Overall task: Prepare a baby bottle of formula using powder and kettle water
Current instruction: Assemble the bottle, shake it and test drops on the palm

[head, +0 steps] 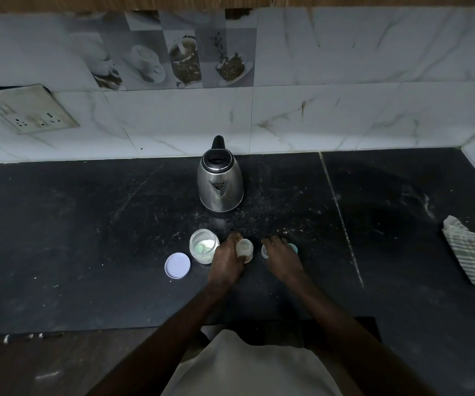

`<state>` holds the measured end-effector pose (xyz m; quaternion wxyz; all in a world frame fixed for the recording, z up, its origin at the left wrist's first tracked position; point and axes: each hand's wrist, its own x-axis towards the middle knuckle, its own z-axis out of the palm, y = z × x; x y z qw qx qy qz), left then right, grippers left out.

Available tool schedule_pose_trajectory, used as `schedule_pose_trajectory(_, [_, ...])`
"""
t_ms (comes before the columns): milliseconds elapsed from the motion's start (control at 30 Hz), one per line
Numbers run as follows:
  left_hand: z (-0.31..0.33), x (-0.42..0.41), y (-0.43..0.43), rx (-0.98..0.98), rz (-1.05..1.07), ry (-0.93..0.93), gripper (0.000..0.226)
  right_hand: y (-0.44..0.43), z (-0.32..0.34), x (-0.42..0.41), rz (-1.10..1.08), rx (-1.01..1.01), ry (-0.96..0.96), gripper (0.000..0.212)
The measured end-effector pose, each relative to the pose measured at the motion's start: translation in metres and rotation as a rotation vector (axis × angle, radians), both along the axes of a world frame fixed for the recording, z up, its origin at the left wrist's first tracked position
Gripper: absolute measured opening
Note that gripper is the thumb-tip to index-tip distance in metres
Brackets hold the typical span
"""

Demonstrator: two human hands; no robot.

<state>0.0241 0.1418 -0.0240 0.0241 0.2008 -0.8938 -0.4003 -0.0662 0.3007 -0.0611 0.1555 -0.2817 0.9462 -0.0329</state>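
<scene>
Forearms (173,324) reach to the counter (87,238): left hand (226,258) grips the bottle (245,249), steadying it upright; right hand (280,255) seemingly curls over its cap (264,251). Open powder jar (204,247) sits just left, kettle (220,181) behind.

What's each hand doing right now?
Left hand: grips the small bottle.
Right hand: holds the teal-edged cap.

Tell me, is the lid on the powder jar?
No, the round lid lies flat on the counter, just left of the open powder jar.
</scene>
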Motion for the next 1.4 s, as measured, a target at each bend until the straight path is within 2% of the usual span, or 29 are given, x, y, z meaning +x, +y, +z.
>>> schedule_pose_trajectory(367, [-0.002, 0.004, 0.002, -0.006, -0.015, 0.018, 0.061, 0.004, -0.002, 0.000, -0.012, -0.072, -0.006, 0.063])
schedule_pose_trajectory(700, [-0.004, 0.004, 0.002, -0.011, -0.010, 0.005, 0.062, 0.006, 0.003, -0.001, 0.003, -0.025, 0.008, 0.075])
schedule_pose_trajectory(867, [-0.004, 0.003, 0.002, 0.010, 0.004, -0.008, 0.062, 0.020, 0.008, -0.016, -0.211, 0.125, 0.111, 0.057])
schedule_pose_trajectory(1000, [-0.005, 0.002, 0.001, 0.011, -0.005, -0.003, 0.062, 0.031, 0.001, -0.020, -0.219, 0.206, 0.084, 0.049])
schedule_pose_trajectory(1133, [-0.004, 0.002, 0.001, 0.018, 0.005, -0.002, 0.062, 0.036, -0.005, -0.020, -0.204, 0.175, 0.056, 0.047])
schedule_pose_trajectory(1300, [-0.005, 0.002, 0.001, 0.028, 0.011, -0.005, 0.062, 0.037, 0.000, -0.019, -0.253, 0.106, 0.084, 0.056])
schedule_pose_trajectory(1400, [-0.005, 0.002, 0.001, 0.028, 0.018, -0.015, 0.062, 0.038, 0.006, -0.023, -0.301, 0.071, 0.056, 0.050])
